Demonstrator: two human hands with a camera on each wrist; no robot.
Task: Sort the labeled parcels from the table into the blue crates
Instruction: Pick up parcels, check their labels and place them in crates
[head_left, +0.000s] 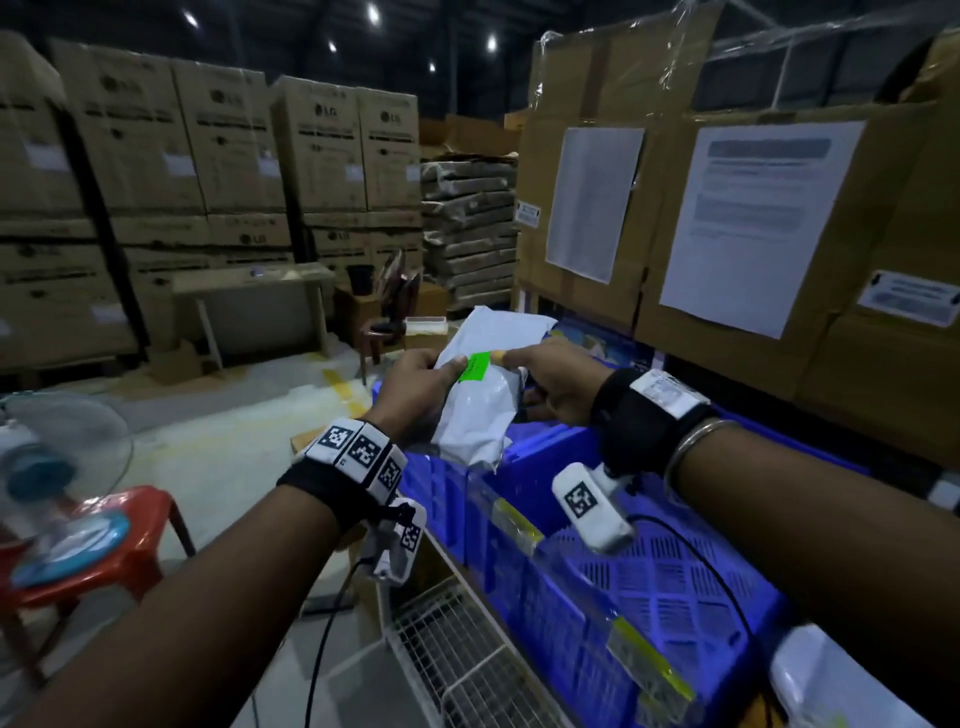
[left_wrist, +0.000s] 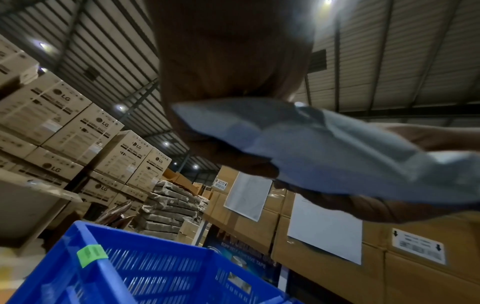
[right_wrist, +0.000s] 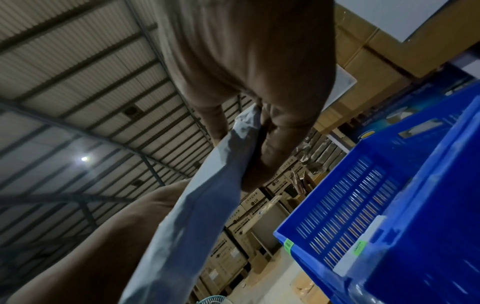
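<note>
While my left hand (head_left: 415, 387) grips the white parcel (head_left: 480, 400) by its left edge, my right hand (head_left: 558, 387) pinches its right, above the blue crates (head_left: 649, 566). Risk: misreading its green label (head_left: 475, 366) could send it to the wrong crate.

The print on the green label (head_left: 474, 367) of the white parcel (head_left: 480, 410) is too small to read; the left hand (head_left: 413, 397) covers the parcel's left edge, the right hand (head_left: 558, 387) its right; the fan (head_left: 49, 467) is blurred; the nearest blue crate (head_left: 670, 587) runs off the bottom edge; the yellow labels (head_left: 649, 660) on its rim are illegible.
</note>
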